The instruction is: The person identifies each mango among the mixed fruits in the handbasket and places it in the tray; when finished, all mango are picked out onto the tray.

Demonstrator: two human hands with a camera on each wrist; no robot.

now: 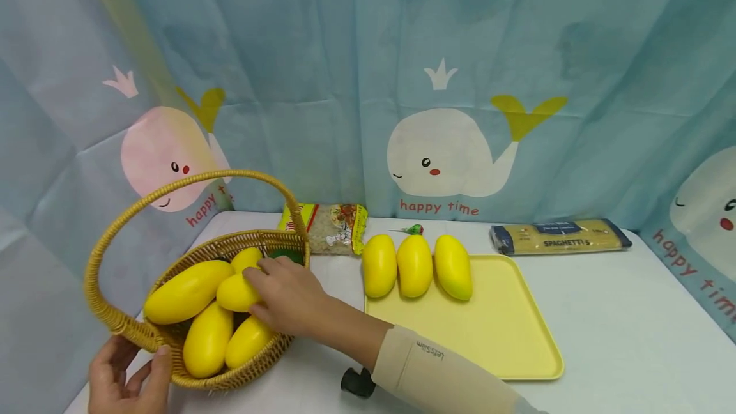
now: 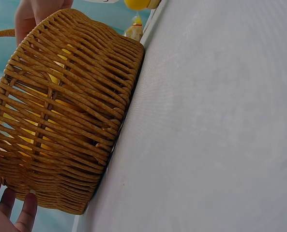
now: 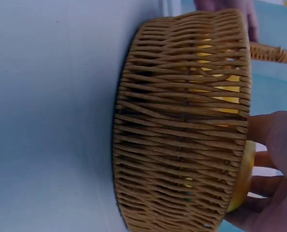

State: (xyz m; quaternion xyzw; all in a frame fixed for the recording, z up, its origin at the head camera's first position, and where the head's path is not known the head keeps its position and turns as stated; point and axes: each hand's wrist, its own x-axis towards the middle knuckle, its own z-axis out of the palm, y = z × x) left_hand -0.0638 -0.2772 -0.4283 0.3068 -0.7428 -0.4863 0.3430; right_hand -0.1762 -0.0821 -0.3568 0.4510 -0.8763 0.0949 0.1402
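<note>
A wicker basket [image 1: 253,372] with a tall arched handle stands on the left and holds several yellow mangoes [image 1: 208,340]. My left hand [image 1: 129,379] grips the basket's near left end at the handle's foot, thumb and fingers on either side. In the left wrist view its fingertips [image 2: 28,210] lie against the woven wall. My right hand [image 1: 290,292] reaches over the basket's right rim and holds a mango [image 1: 237,292] among the others. The right wrist view shows its fingers behind the rim beside a yellow mango [image 3: 242,181]. Something dark green [image 1: 287,254] is partly hidden behind this hand.
A pale yellow tray [image 1: 517,337] lies right of the basket, with three mangoes [image 1: 415,266] along its far left edge. Behind stand a clear-and-yellow food packet [image 1: 339,229], a small green-and-red item [image 1: 414,229] and a spaghetti packet [image 1: 563,237]. A black object [image 1: 358,383] sits under my right forearm.
</note>
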